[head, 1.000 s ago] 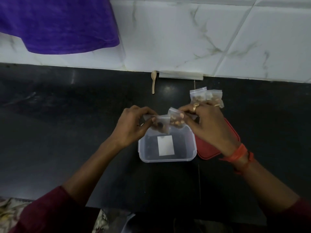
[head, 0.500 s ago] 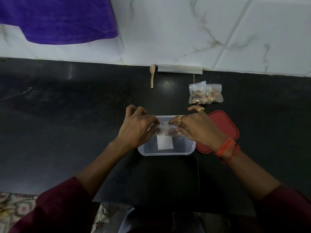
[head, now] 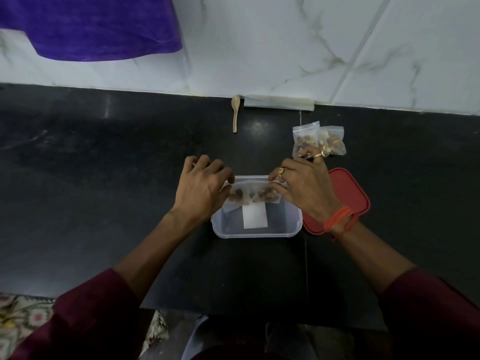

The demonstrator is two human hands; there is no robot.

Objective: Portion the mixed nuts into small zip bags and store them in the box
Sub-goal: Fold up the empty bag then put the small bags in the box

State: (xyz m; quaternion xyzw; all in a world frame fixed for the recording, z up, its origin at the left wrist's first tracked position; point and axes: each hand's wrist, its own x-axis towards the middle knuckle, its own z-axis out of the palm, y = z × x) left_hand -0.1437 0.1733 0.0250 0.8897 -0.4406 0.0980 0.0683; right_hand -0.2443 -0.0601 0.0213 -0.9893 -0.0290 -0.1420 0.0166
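A clear plastic box (head: 255,231) stands open on the black counter, a white label on its bottom. Two small zip bags of nuts (head: 250,194) lie side by side inside its far half. My left hand (head: 202,187) pinches the left bag's edge between thumb and fingers. My right hand (head: 302,187) pinches the right bag's edge the same way. Two more filled zip bags (head: 318,140) lie on the counter behind my right hand. The box's red lid (head: 348,196) lies flat to the right of the box, partly under my right wrist.
A small wooden spoon (head: 235,113) lies near the white tiled wall. A purple cloth (head: 98,24) hangs at the upper left. The counter's front edge runs just below my forearms.
Both hands have come down from above the box and lowered the two bags into its far half. The pair of bags behind is now uncovered by my right hand.
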